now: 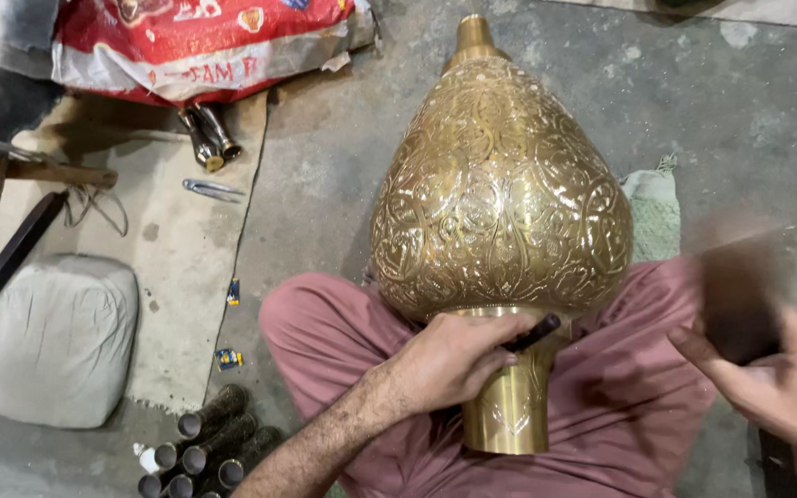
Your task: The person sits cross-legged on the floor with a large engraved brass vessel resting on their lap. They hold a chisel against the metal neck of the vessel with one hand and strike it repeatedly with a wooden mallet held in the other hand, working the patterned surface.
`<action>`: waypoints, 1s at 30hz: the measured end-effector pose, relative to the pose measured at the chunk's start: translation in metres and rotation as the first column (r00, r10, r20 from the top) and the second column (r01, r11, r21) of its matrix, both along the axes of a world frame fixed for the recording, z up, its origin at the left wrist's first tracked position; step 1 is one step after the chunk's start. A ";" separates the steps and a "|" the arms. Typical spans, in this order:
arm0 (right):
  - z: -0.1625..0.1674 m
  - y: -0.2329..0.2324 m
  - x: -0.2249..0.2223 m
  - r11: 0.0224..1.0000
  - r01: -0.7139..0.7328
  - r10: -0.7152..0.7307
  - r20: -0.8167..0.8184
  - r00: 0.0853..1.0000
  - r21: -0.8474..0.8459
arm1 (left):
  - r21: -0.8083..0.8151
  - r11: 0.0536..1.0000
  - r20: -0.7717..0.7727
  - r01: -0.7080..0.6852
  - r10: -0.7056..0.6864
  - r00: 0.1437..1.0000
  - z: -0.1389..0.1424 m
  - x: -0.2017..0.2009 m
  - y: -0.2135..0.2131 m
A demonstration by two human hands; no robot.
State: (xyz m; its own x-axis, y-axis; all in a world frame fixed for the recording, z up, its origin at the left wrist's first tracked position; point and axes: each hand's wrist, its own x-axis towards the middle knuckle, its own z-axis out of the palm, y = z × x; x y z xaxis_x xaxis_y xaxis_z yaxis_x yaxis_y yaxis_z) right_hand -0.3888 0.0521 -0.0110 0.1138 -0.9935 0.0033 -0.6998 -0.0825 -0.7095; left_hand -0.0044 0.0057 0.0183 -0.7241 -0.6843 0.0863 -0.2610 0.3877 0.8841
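Head view, looking down on a seated person's lap. Landmark: a large engraved brass vessel [500, 194], pear-shaped, lying across the lap with its long axis running away from the person. Its narrow finial points to the far side; its plain cylindrical neck [511, 406] points back toward the person's body and rests on the pink trouser cloth [620, 406].

The left hand [458, 355] lies at the near end of the vessel, on the shoulder where the belly meets the neck. Its fingers are curled closed around a slim dark tool [535, 332], whose tip sits against the brass at that junction. This hand is the nearer of the two to the vessel and touches it.

The right hand [786, 378] is to the right of the vessel's neck, apart from the brass. It is closed around a dark block-like object [740, 295], blurred by motion; its kind cannot be told, though it is raised level with the vessel's belly.

To the left of the vessel, on the concrete floor: a grey cushion [65, 339], a cluster of dark metal tubes [214, 438] near the left knee, and farther off a red printed sack [200, 41]. To the right of the belly lies a pale green cloth [655, 210].
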 end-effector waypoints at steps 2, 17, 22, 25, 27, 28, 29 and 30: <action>-0.003 -0.001 -0.001 0.997 -0.034 0.031 0.042 0.999 0.063 | 0.008 1.000 -0.006 0.001 -0.001 1.000 0.001 0.001 0.002; 0.010 -0.010 0.014 0.996 0.053 -0.071 0.313 0.947 0.065 | -0.053 0.997 -0.109 -0.049 0.043 0.993 0.001 0.004 0.004; 0.012 -0.009 0.014 0.998 0.046 -0.052 -0.156 0.986 -0.041 | 0.073 0.997 -0.025 -0.023 0.024 0.999 -0.003 0.006 0.006; 0.012 -0.009 0.015 0.987 0.129 -0.147 0.212 0.966 0.098 | 0.064 0.996 -0.039 -0.066 0.069 0.997 -0.008 0.009 0.010; 0.011 -0.008 0.015 0.986 0.133 -0.150 0.193 0.970 0.101 | -0.033 0.995 -0.115 -0.097 0.093 0.989 -0.013 0.010 0.010; 0.010 -0.007 0.016 0.990 0.127 -0.132 0.098 0.986 0.054 | -0.005 0.997 -0.110 -0.074 0.073 0.991 -0.015 0.010 0.010; 0.009 -0.007 0.016 0.993 0.114 -0.114 0.000 0.994 0.014 | 0.028 0.998 -0.106 -0.053 0.056 0.993 -0.018 0.010 0.010; 0.009 -0.006 0.016 0.997 0.072 -0.073 0.070 0.995 0.026 | 0.061 0.998 -0.104 -0.029 0.035 0.994 -0.020 0.010 0.010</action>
State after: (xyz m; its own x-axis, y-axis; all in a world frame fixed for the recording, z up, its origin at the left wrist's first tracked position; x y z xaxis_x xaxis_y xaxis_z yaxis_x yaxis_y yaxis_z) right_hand -0.3728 0.0463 -0.0024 0.0418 -0.9990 -0.0143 -0.6516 -0.0164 -0.7583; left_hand 0.0059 0.0158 -0.0019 -0.6906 -0.7134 0.1188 -0.1773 0.3263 0.9285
